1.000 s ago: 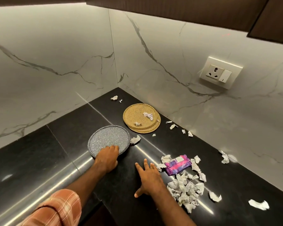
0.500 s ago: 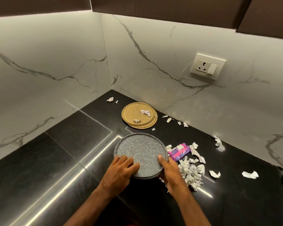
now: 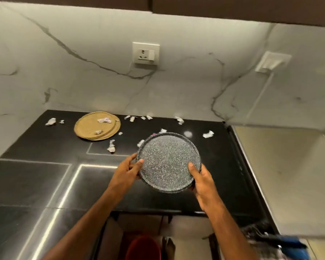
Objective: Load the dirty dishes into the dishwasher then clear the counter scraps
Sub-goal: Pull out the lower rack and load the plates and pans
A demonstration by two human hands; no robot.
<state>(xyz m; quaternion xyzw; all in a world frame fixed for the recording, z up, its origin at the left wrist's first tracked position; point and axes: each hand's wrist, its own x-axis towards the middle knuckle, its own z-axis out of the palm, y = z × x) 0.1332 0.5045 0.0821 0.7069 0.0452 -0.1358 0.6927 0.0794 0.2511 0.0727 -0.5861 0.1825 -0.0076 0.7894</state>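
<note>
Speckled grey plate (image 3: 168, 162) is held in 2 bare hands above the front part of a black stone bench (image 3: 36, 177), its round face tilted toward the camera. The left hand (image 3: 125, 170) grips the plate's left rim, thumb lying on the top face and fingers curled beneath. The right hand (image 3: 203, 182) grips the near right rim the same way, thumb on top, fingers out of sight under it. The plate hangs clear of the bench and covers part of the litter behind it.

Torn paper scraps (image 3: 111, 146) lie scattered over the back of the bench, most of them along the foot of the white veined marble wall (image 3: 101, 91) and just beyond the plate's far rim. A stack of tan discs (image 3: 94, 126), plates or mats, sits at back left, well apart from the held plate, with 2 scraps resting on its top disc. A white power socket (image 3: 145, 53) is set in the wall above the bench, and a 2nd white wall fitting (image 3: 273, 61) is mounted farther right. Below the bench's front edge a red round container (image 3: 143, 248) shows, and a blurred blue object (image 3: 289, 244) lies at lower right.
</note>
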